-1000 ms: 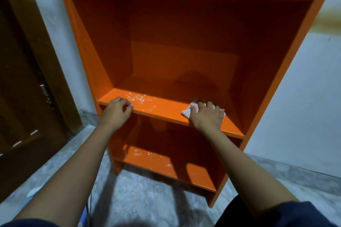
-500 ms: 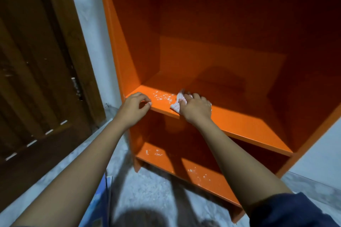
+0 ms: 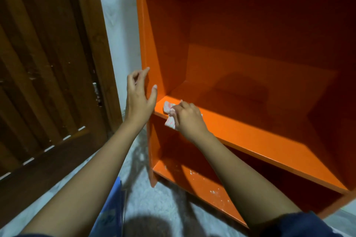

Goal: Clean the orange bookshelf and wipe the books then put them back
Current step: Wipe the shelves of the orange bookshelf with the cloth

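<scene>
2 hands are working at the orange bookshelf [image 3: 269, 48]. The right hand [image 3: 189, 119] is gripping a white-and-red cloth [image 3: 169, 110], its fingers [image 3: 184, 105] curling round it on the middle shelf [image 3: 250, 134]. Just left of them, the left hand [image 3: 139, 98] is holding its fingers [image 3: 143, 72] loosely spread at the side panel [image 3: 143, 44]; contact is unclear. White specks [image 3: 213, 191] are lying on the bottom shelf [image 3: 169, 169] below.

You're in what looks like a room at home: the orange bookshelf [image 3: 250, 134] stands on a speckled floor [image 3: 154, 204] against a pale wall [image 3: 121, 44], a dark wooden door [image 3: 48, 63] left of it.
</scene>
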A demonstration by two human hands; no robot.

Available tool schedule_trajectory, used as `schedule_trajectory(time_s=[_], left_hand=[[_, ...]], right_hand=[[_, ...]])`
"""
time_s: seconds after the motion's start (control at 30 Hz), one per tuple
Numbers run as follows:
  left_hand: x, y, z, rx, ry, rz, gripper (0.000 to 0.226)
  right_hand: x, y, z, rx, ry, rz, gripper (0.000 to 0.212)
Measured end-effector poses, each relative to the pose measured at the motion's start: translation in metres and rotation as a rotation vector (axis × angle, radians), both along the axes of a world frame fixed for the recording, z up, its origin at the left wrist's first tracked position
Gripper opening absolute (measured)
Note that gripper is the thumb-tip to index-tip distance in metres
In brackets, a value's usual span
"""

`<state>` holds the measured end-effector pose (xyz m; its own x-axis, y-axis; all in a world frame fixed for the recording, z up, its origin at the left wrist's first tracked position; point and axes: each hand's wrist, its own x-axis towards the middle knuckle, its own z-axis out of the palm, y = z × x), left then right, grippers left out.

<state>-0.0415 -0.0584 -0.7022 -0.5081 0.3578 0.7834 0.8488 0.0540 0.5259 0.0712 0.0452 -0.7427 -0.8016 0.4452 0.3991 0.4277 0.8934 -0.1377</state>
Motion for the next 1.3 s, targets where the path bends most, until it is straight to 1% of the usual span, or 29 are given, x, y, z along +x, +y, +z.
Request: schedule_trajectory(time_s=[0.03,0.07,0.13,0.17,0.23,0.3,0.37,0.4,0.47,0.5,0.53,0.57,0.63,0.67,0.73,0.77,0.8,0.87,0.9,0.97,1.07,1.1,1.2,1.23,1.3], left_hand=[[0.000,0.002,0.002,-0.021,-0.024,-0.014,0.052],[-0.001,0.004,0.004,-0.043,-0.043,-0.031,0.057],[-0.004,0.007,0.005,-0.081,-0.068,-0.061,0.062],[-0.006,0.008,0.005,-0.098,-0.073,-0.077,0.062],[-0.013,0.008,0.005,-0.136,-0.073,-0.106,0.063],[-0.021,0.007,0.001,-0.182,-0.062,-0.104,0.065],[-0.026,0.006,-0.002,-0.211,-0.067,-0.100,0.067],[-0.027,0.006,-0.003,-0.217,-0.073,-0.099,0.067],[-0.029,0.007,-0.004,-0.213,-0.079,-0.101,0.068],[-0.029,0.008,-0.004,-0.213,-0.082,-0.102,0.068],[-0.030,0.008,-0.004,-0.217,-0.085,-0.101,0.068],[-0.031,0.008,-0.003,-0.226,-0.083,-0.098,0.068],[-0.033,0.007,-0.003,-0.236,-0.076,-0.103,0.068],[-0.034,0.006,-0.003,-0.240,-0.071,-0.110,0.069],[-0.036,0.007,-0.004,-0.243,-0.054,-0.110,0.070],[-0.036,0.007,-0.005,-0.244,-0.050,-0.107,0.070],[-0.037,0.007,-0.005,-0.247,-0.050,-0.108,0.070],[-0.037,0.007,-0.004,-0.253,-0.051,-0.118,0.067],[-0.037,0.007,-0.004,-0.257,-0.049,-0.119,0.066],[-0.037,0.007,-0.002,-0.273,-0.043,-0.102,0.064],[-0.036,0.007,-0.001,-0.316,-0.058,-0.083,0.064],[-0.034,0.006,0.000,-0.329,-0.071,-0.083,0.064],[-0.031,0.004,0.002,-0.358,-0.069,-0.062,0.063],[-0.030,0.003,0.004,-0.365,-0.073,-0.063,0.063],[-0.026,0.001,0.006,-0.378,-0.093,-0.086,0.063]], right_hand=[[0.000,-0.004,-0.001,0.012,0.029,0.078,0.051],[0.002,-0.006,0.002,-0.017,0.050,0.160,0.047],[0.011,-0.006,0.013,-0.136,0.106,0.319,0.032],[0.015,-0.001,0.020,-0.202,0.179,0.353,0.027],[0.027,0.013,0.037,-0.301,0.382,0.291,0.025],[0.042,0.029,0.052,-0.408,0.508,0.161,0.025],[0.055,0.048,0.057,-0.583,0.480,0.064,0.026],[0.058,0.061,0.053,-0.721,0.466,0.027,0.027],[0.052,0.082,0.043,-1.076,0.494,-0.109,0.030],[0.045,0.088,0.038,-1.213,0.511,-0.167,0.034],[0.037,0.091,0.033,-1.251,0.489,-0.195,0.035],[0.028,0.096,0.028,-1.235,0.474,-0.206,0.035],[0.013,0.100,0.025,-1.170,0.466,-0.149,0.035],[0.005,0.101,0.024,-1.108,0.422,-0.146,0.034],[-0.008,0.102,0.027,-0.971,0.313,-0.116,0.024],[-0.016,0.105,0.027,-0.865,0.241,-0.121,0.022],[-0.022,0.106,0.029,-0.708,0.136,-0.120,0.023],[-0.033,0.099,0.034,-0.447,-0.027,-0.086,0.029],[-0.038,0.093,0.038,-0.361,-0.072,-0.044,0.030],[-0.048,0.088,0.038,-0.252,-0.145,0.056,0.027],[-0.052,0.081,0.036,-0.208,-0.223,0.127,0.023],[-0.051,0.078,0.034,-0.212,-0.209,0.150,0.023],[-0.043,0.061,0.031,-0.371,-0.032,0.233,0.023],[-0.041,0.054,0.030,-0.388,-0.011,0.237,0.024],[-0.038,0.042,0.028,-0.327,-0.026,0.223,0.028]])
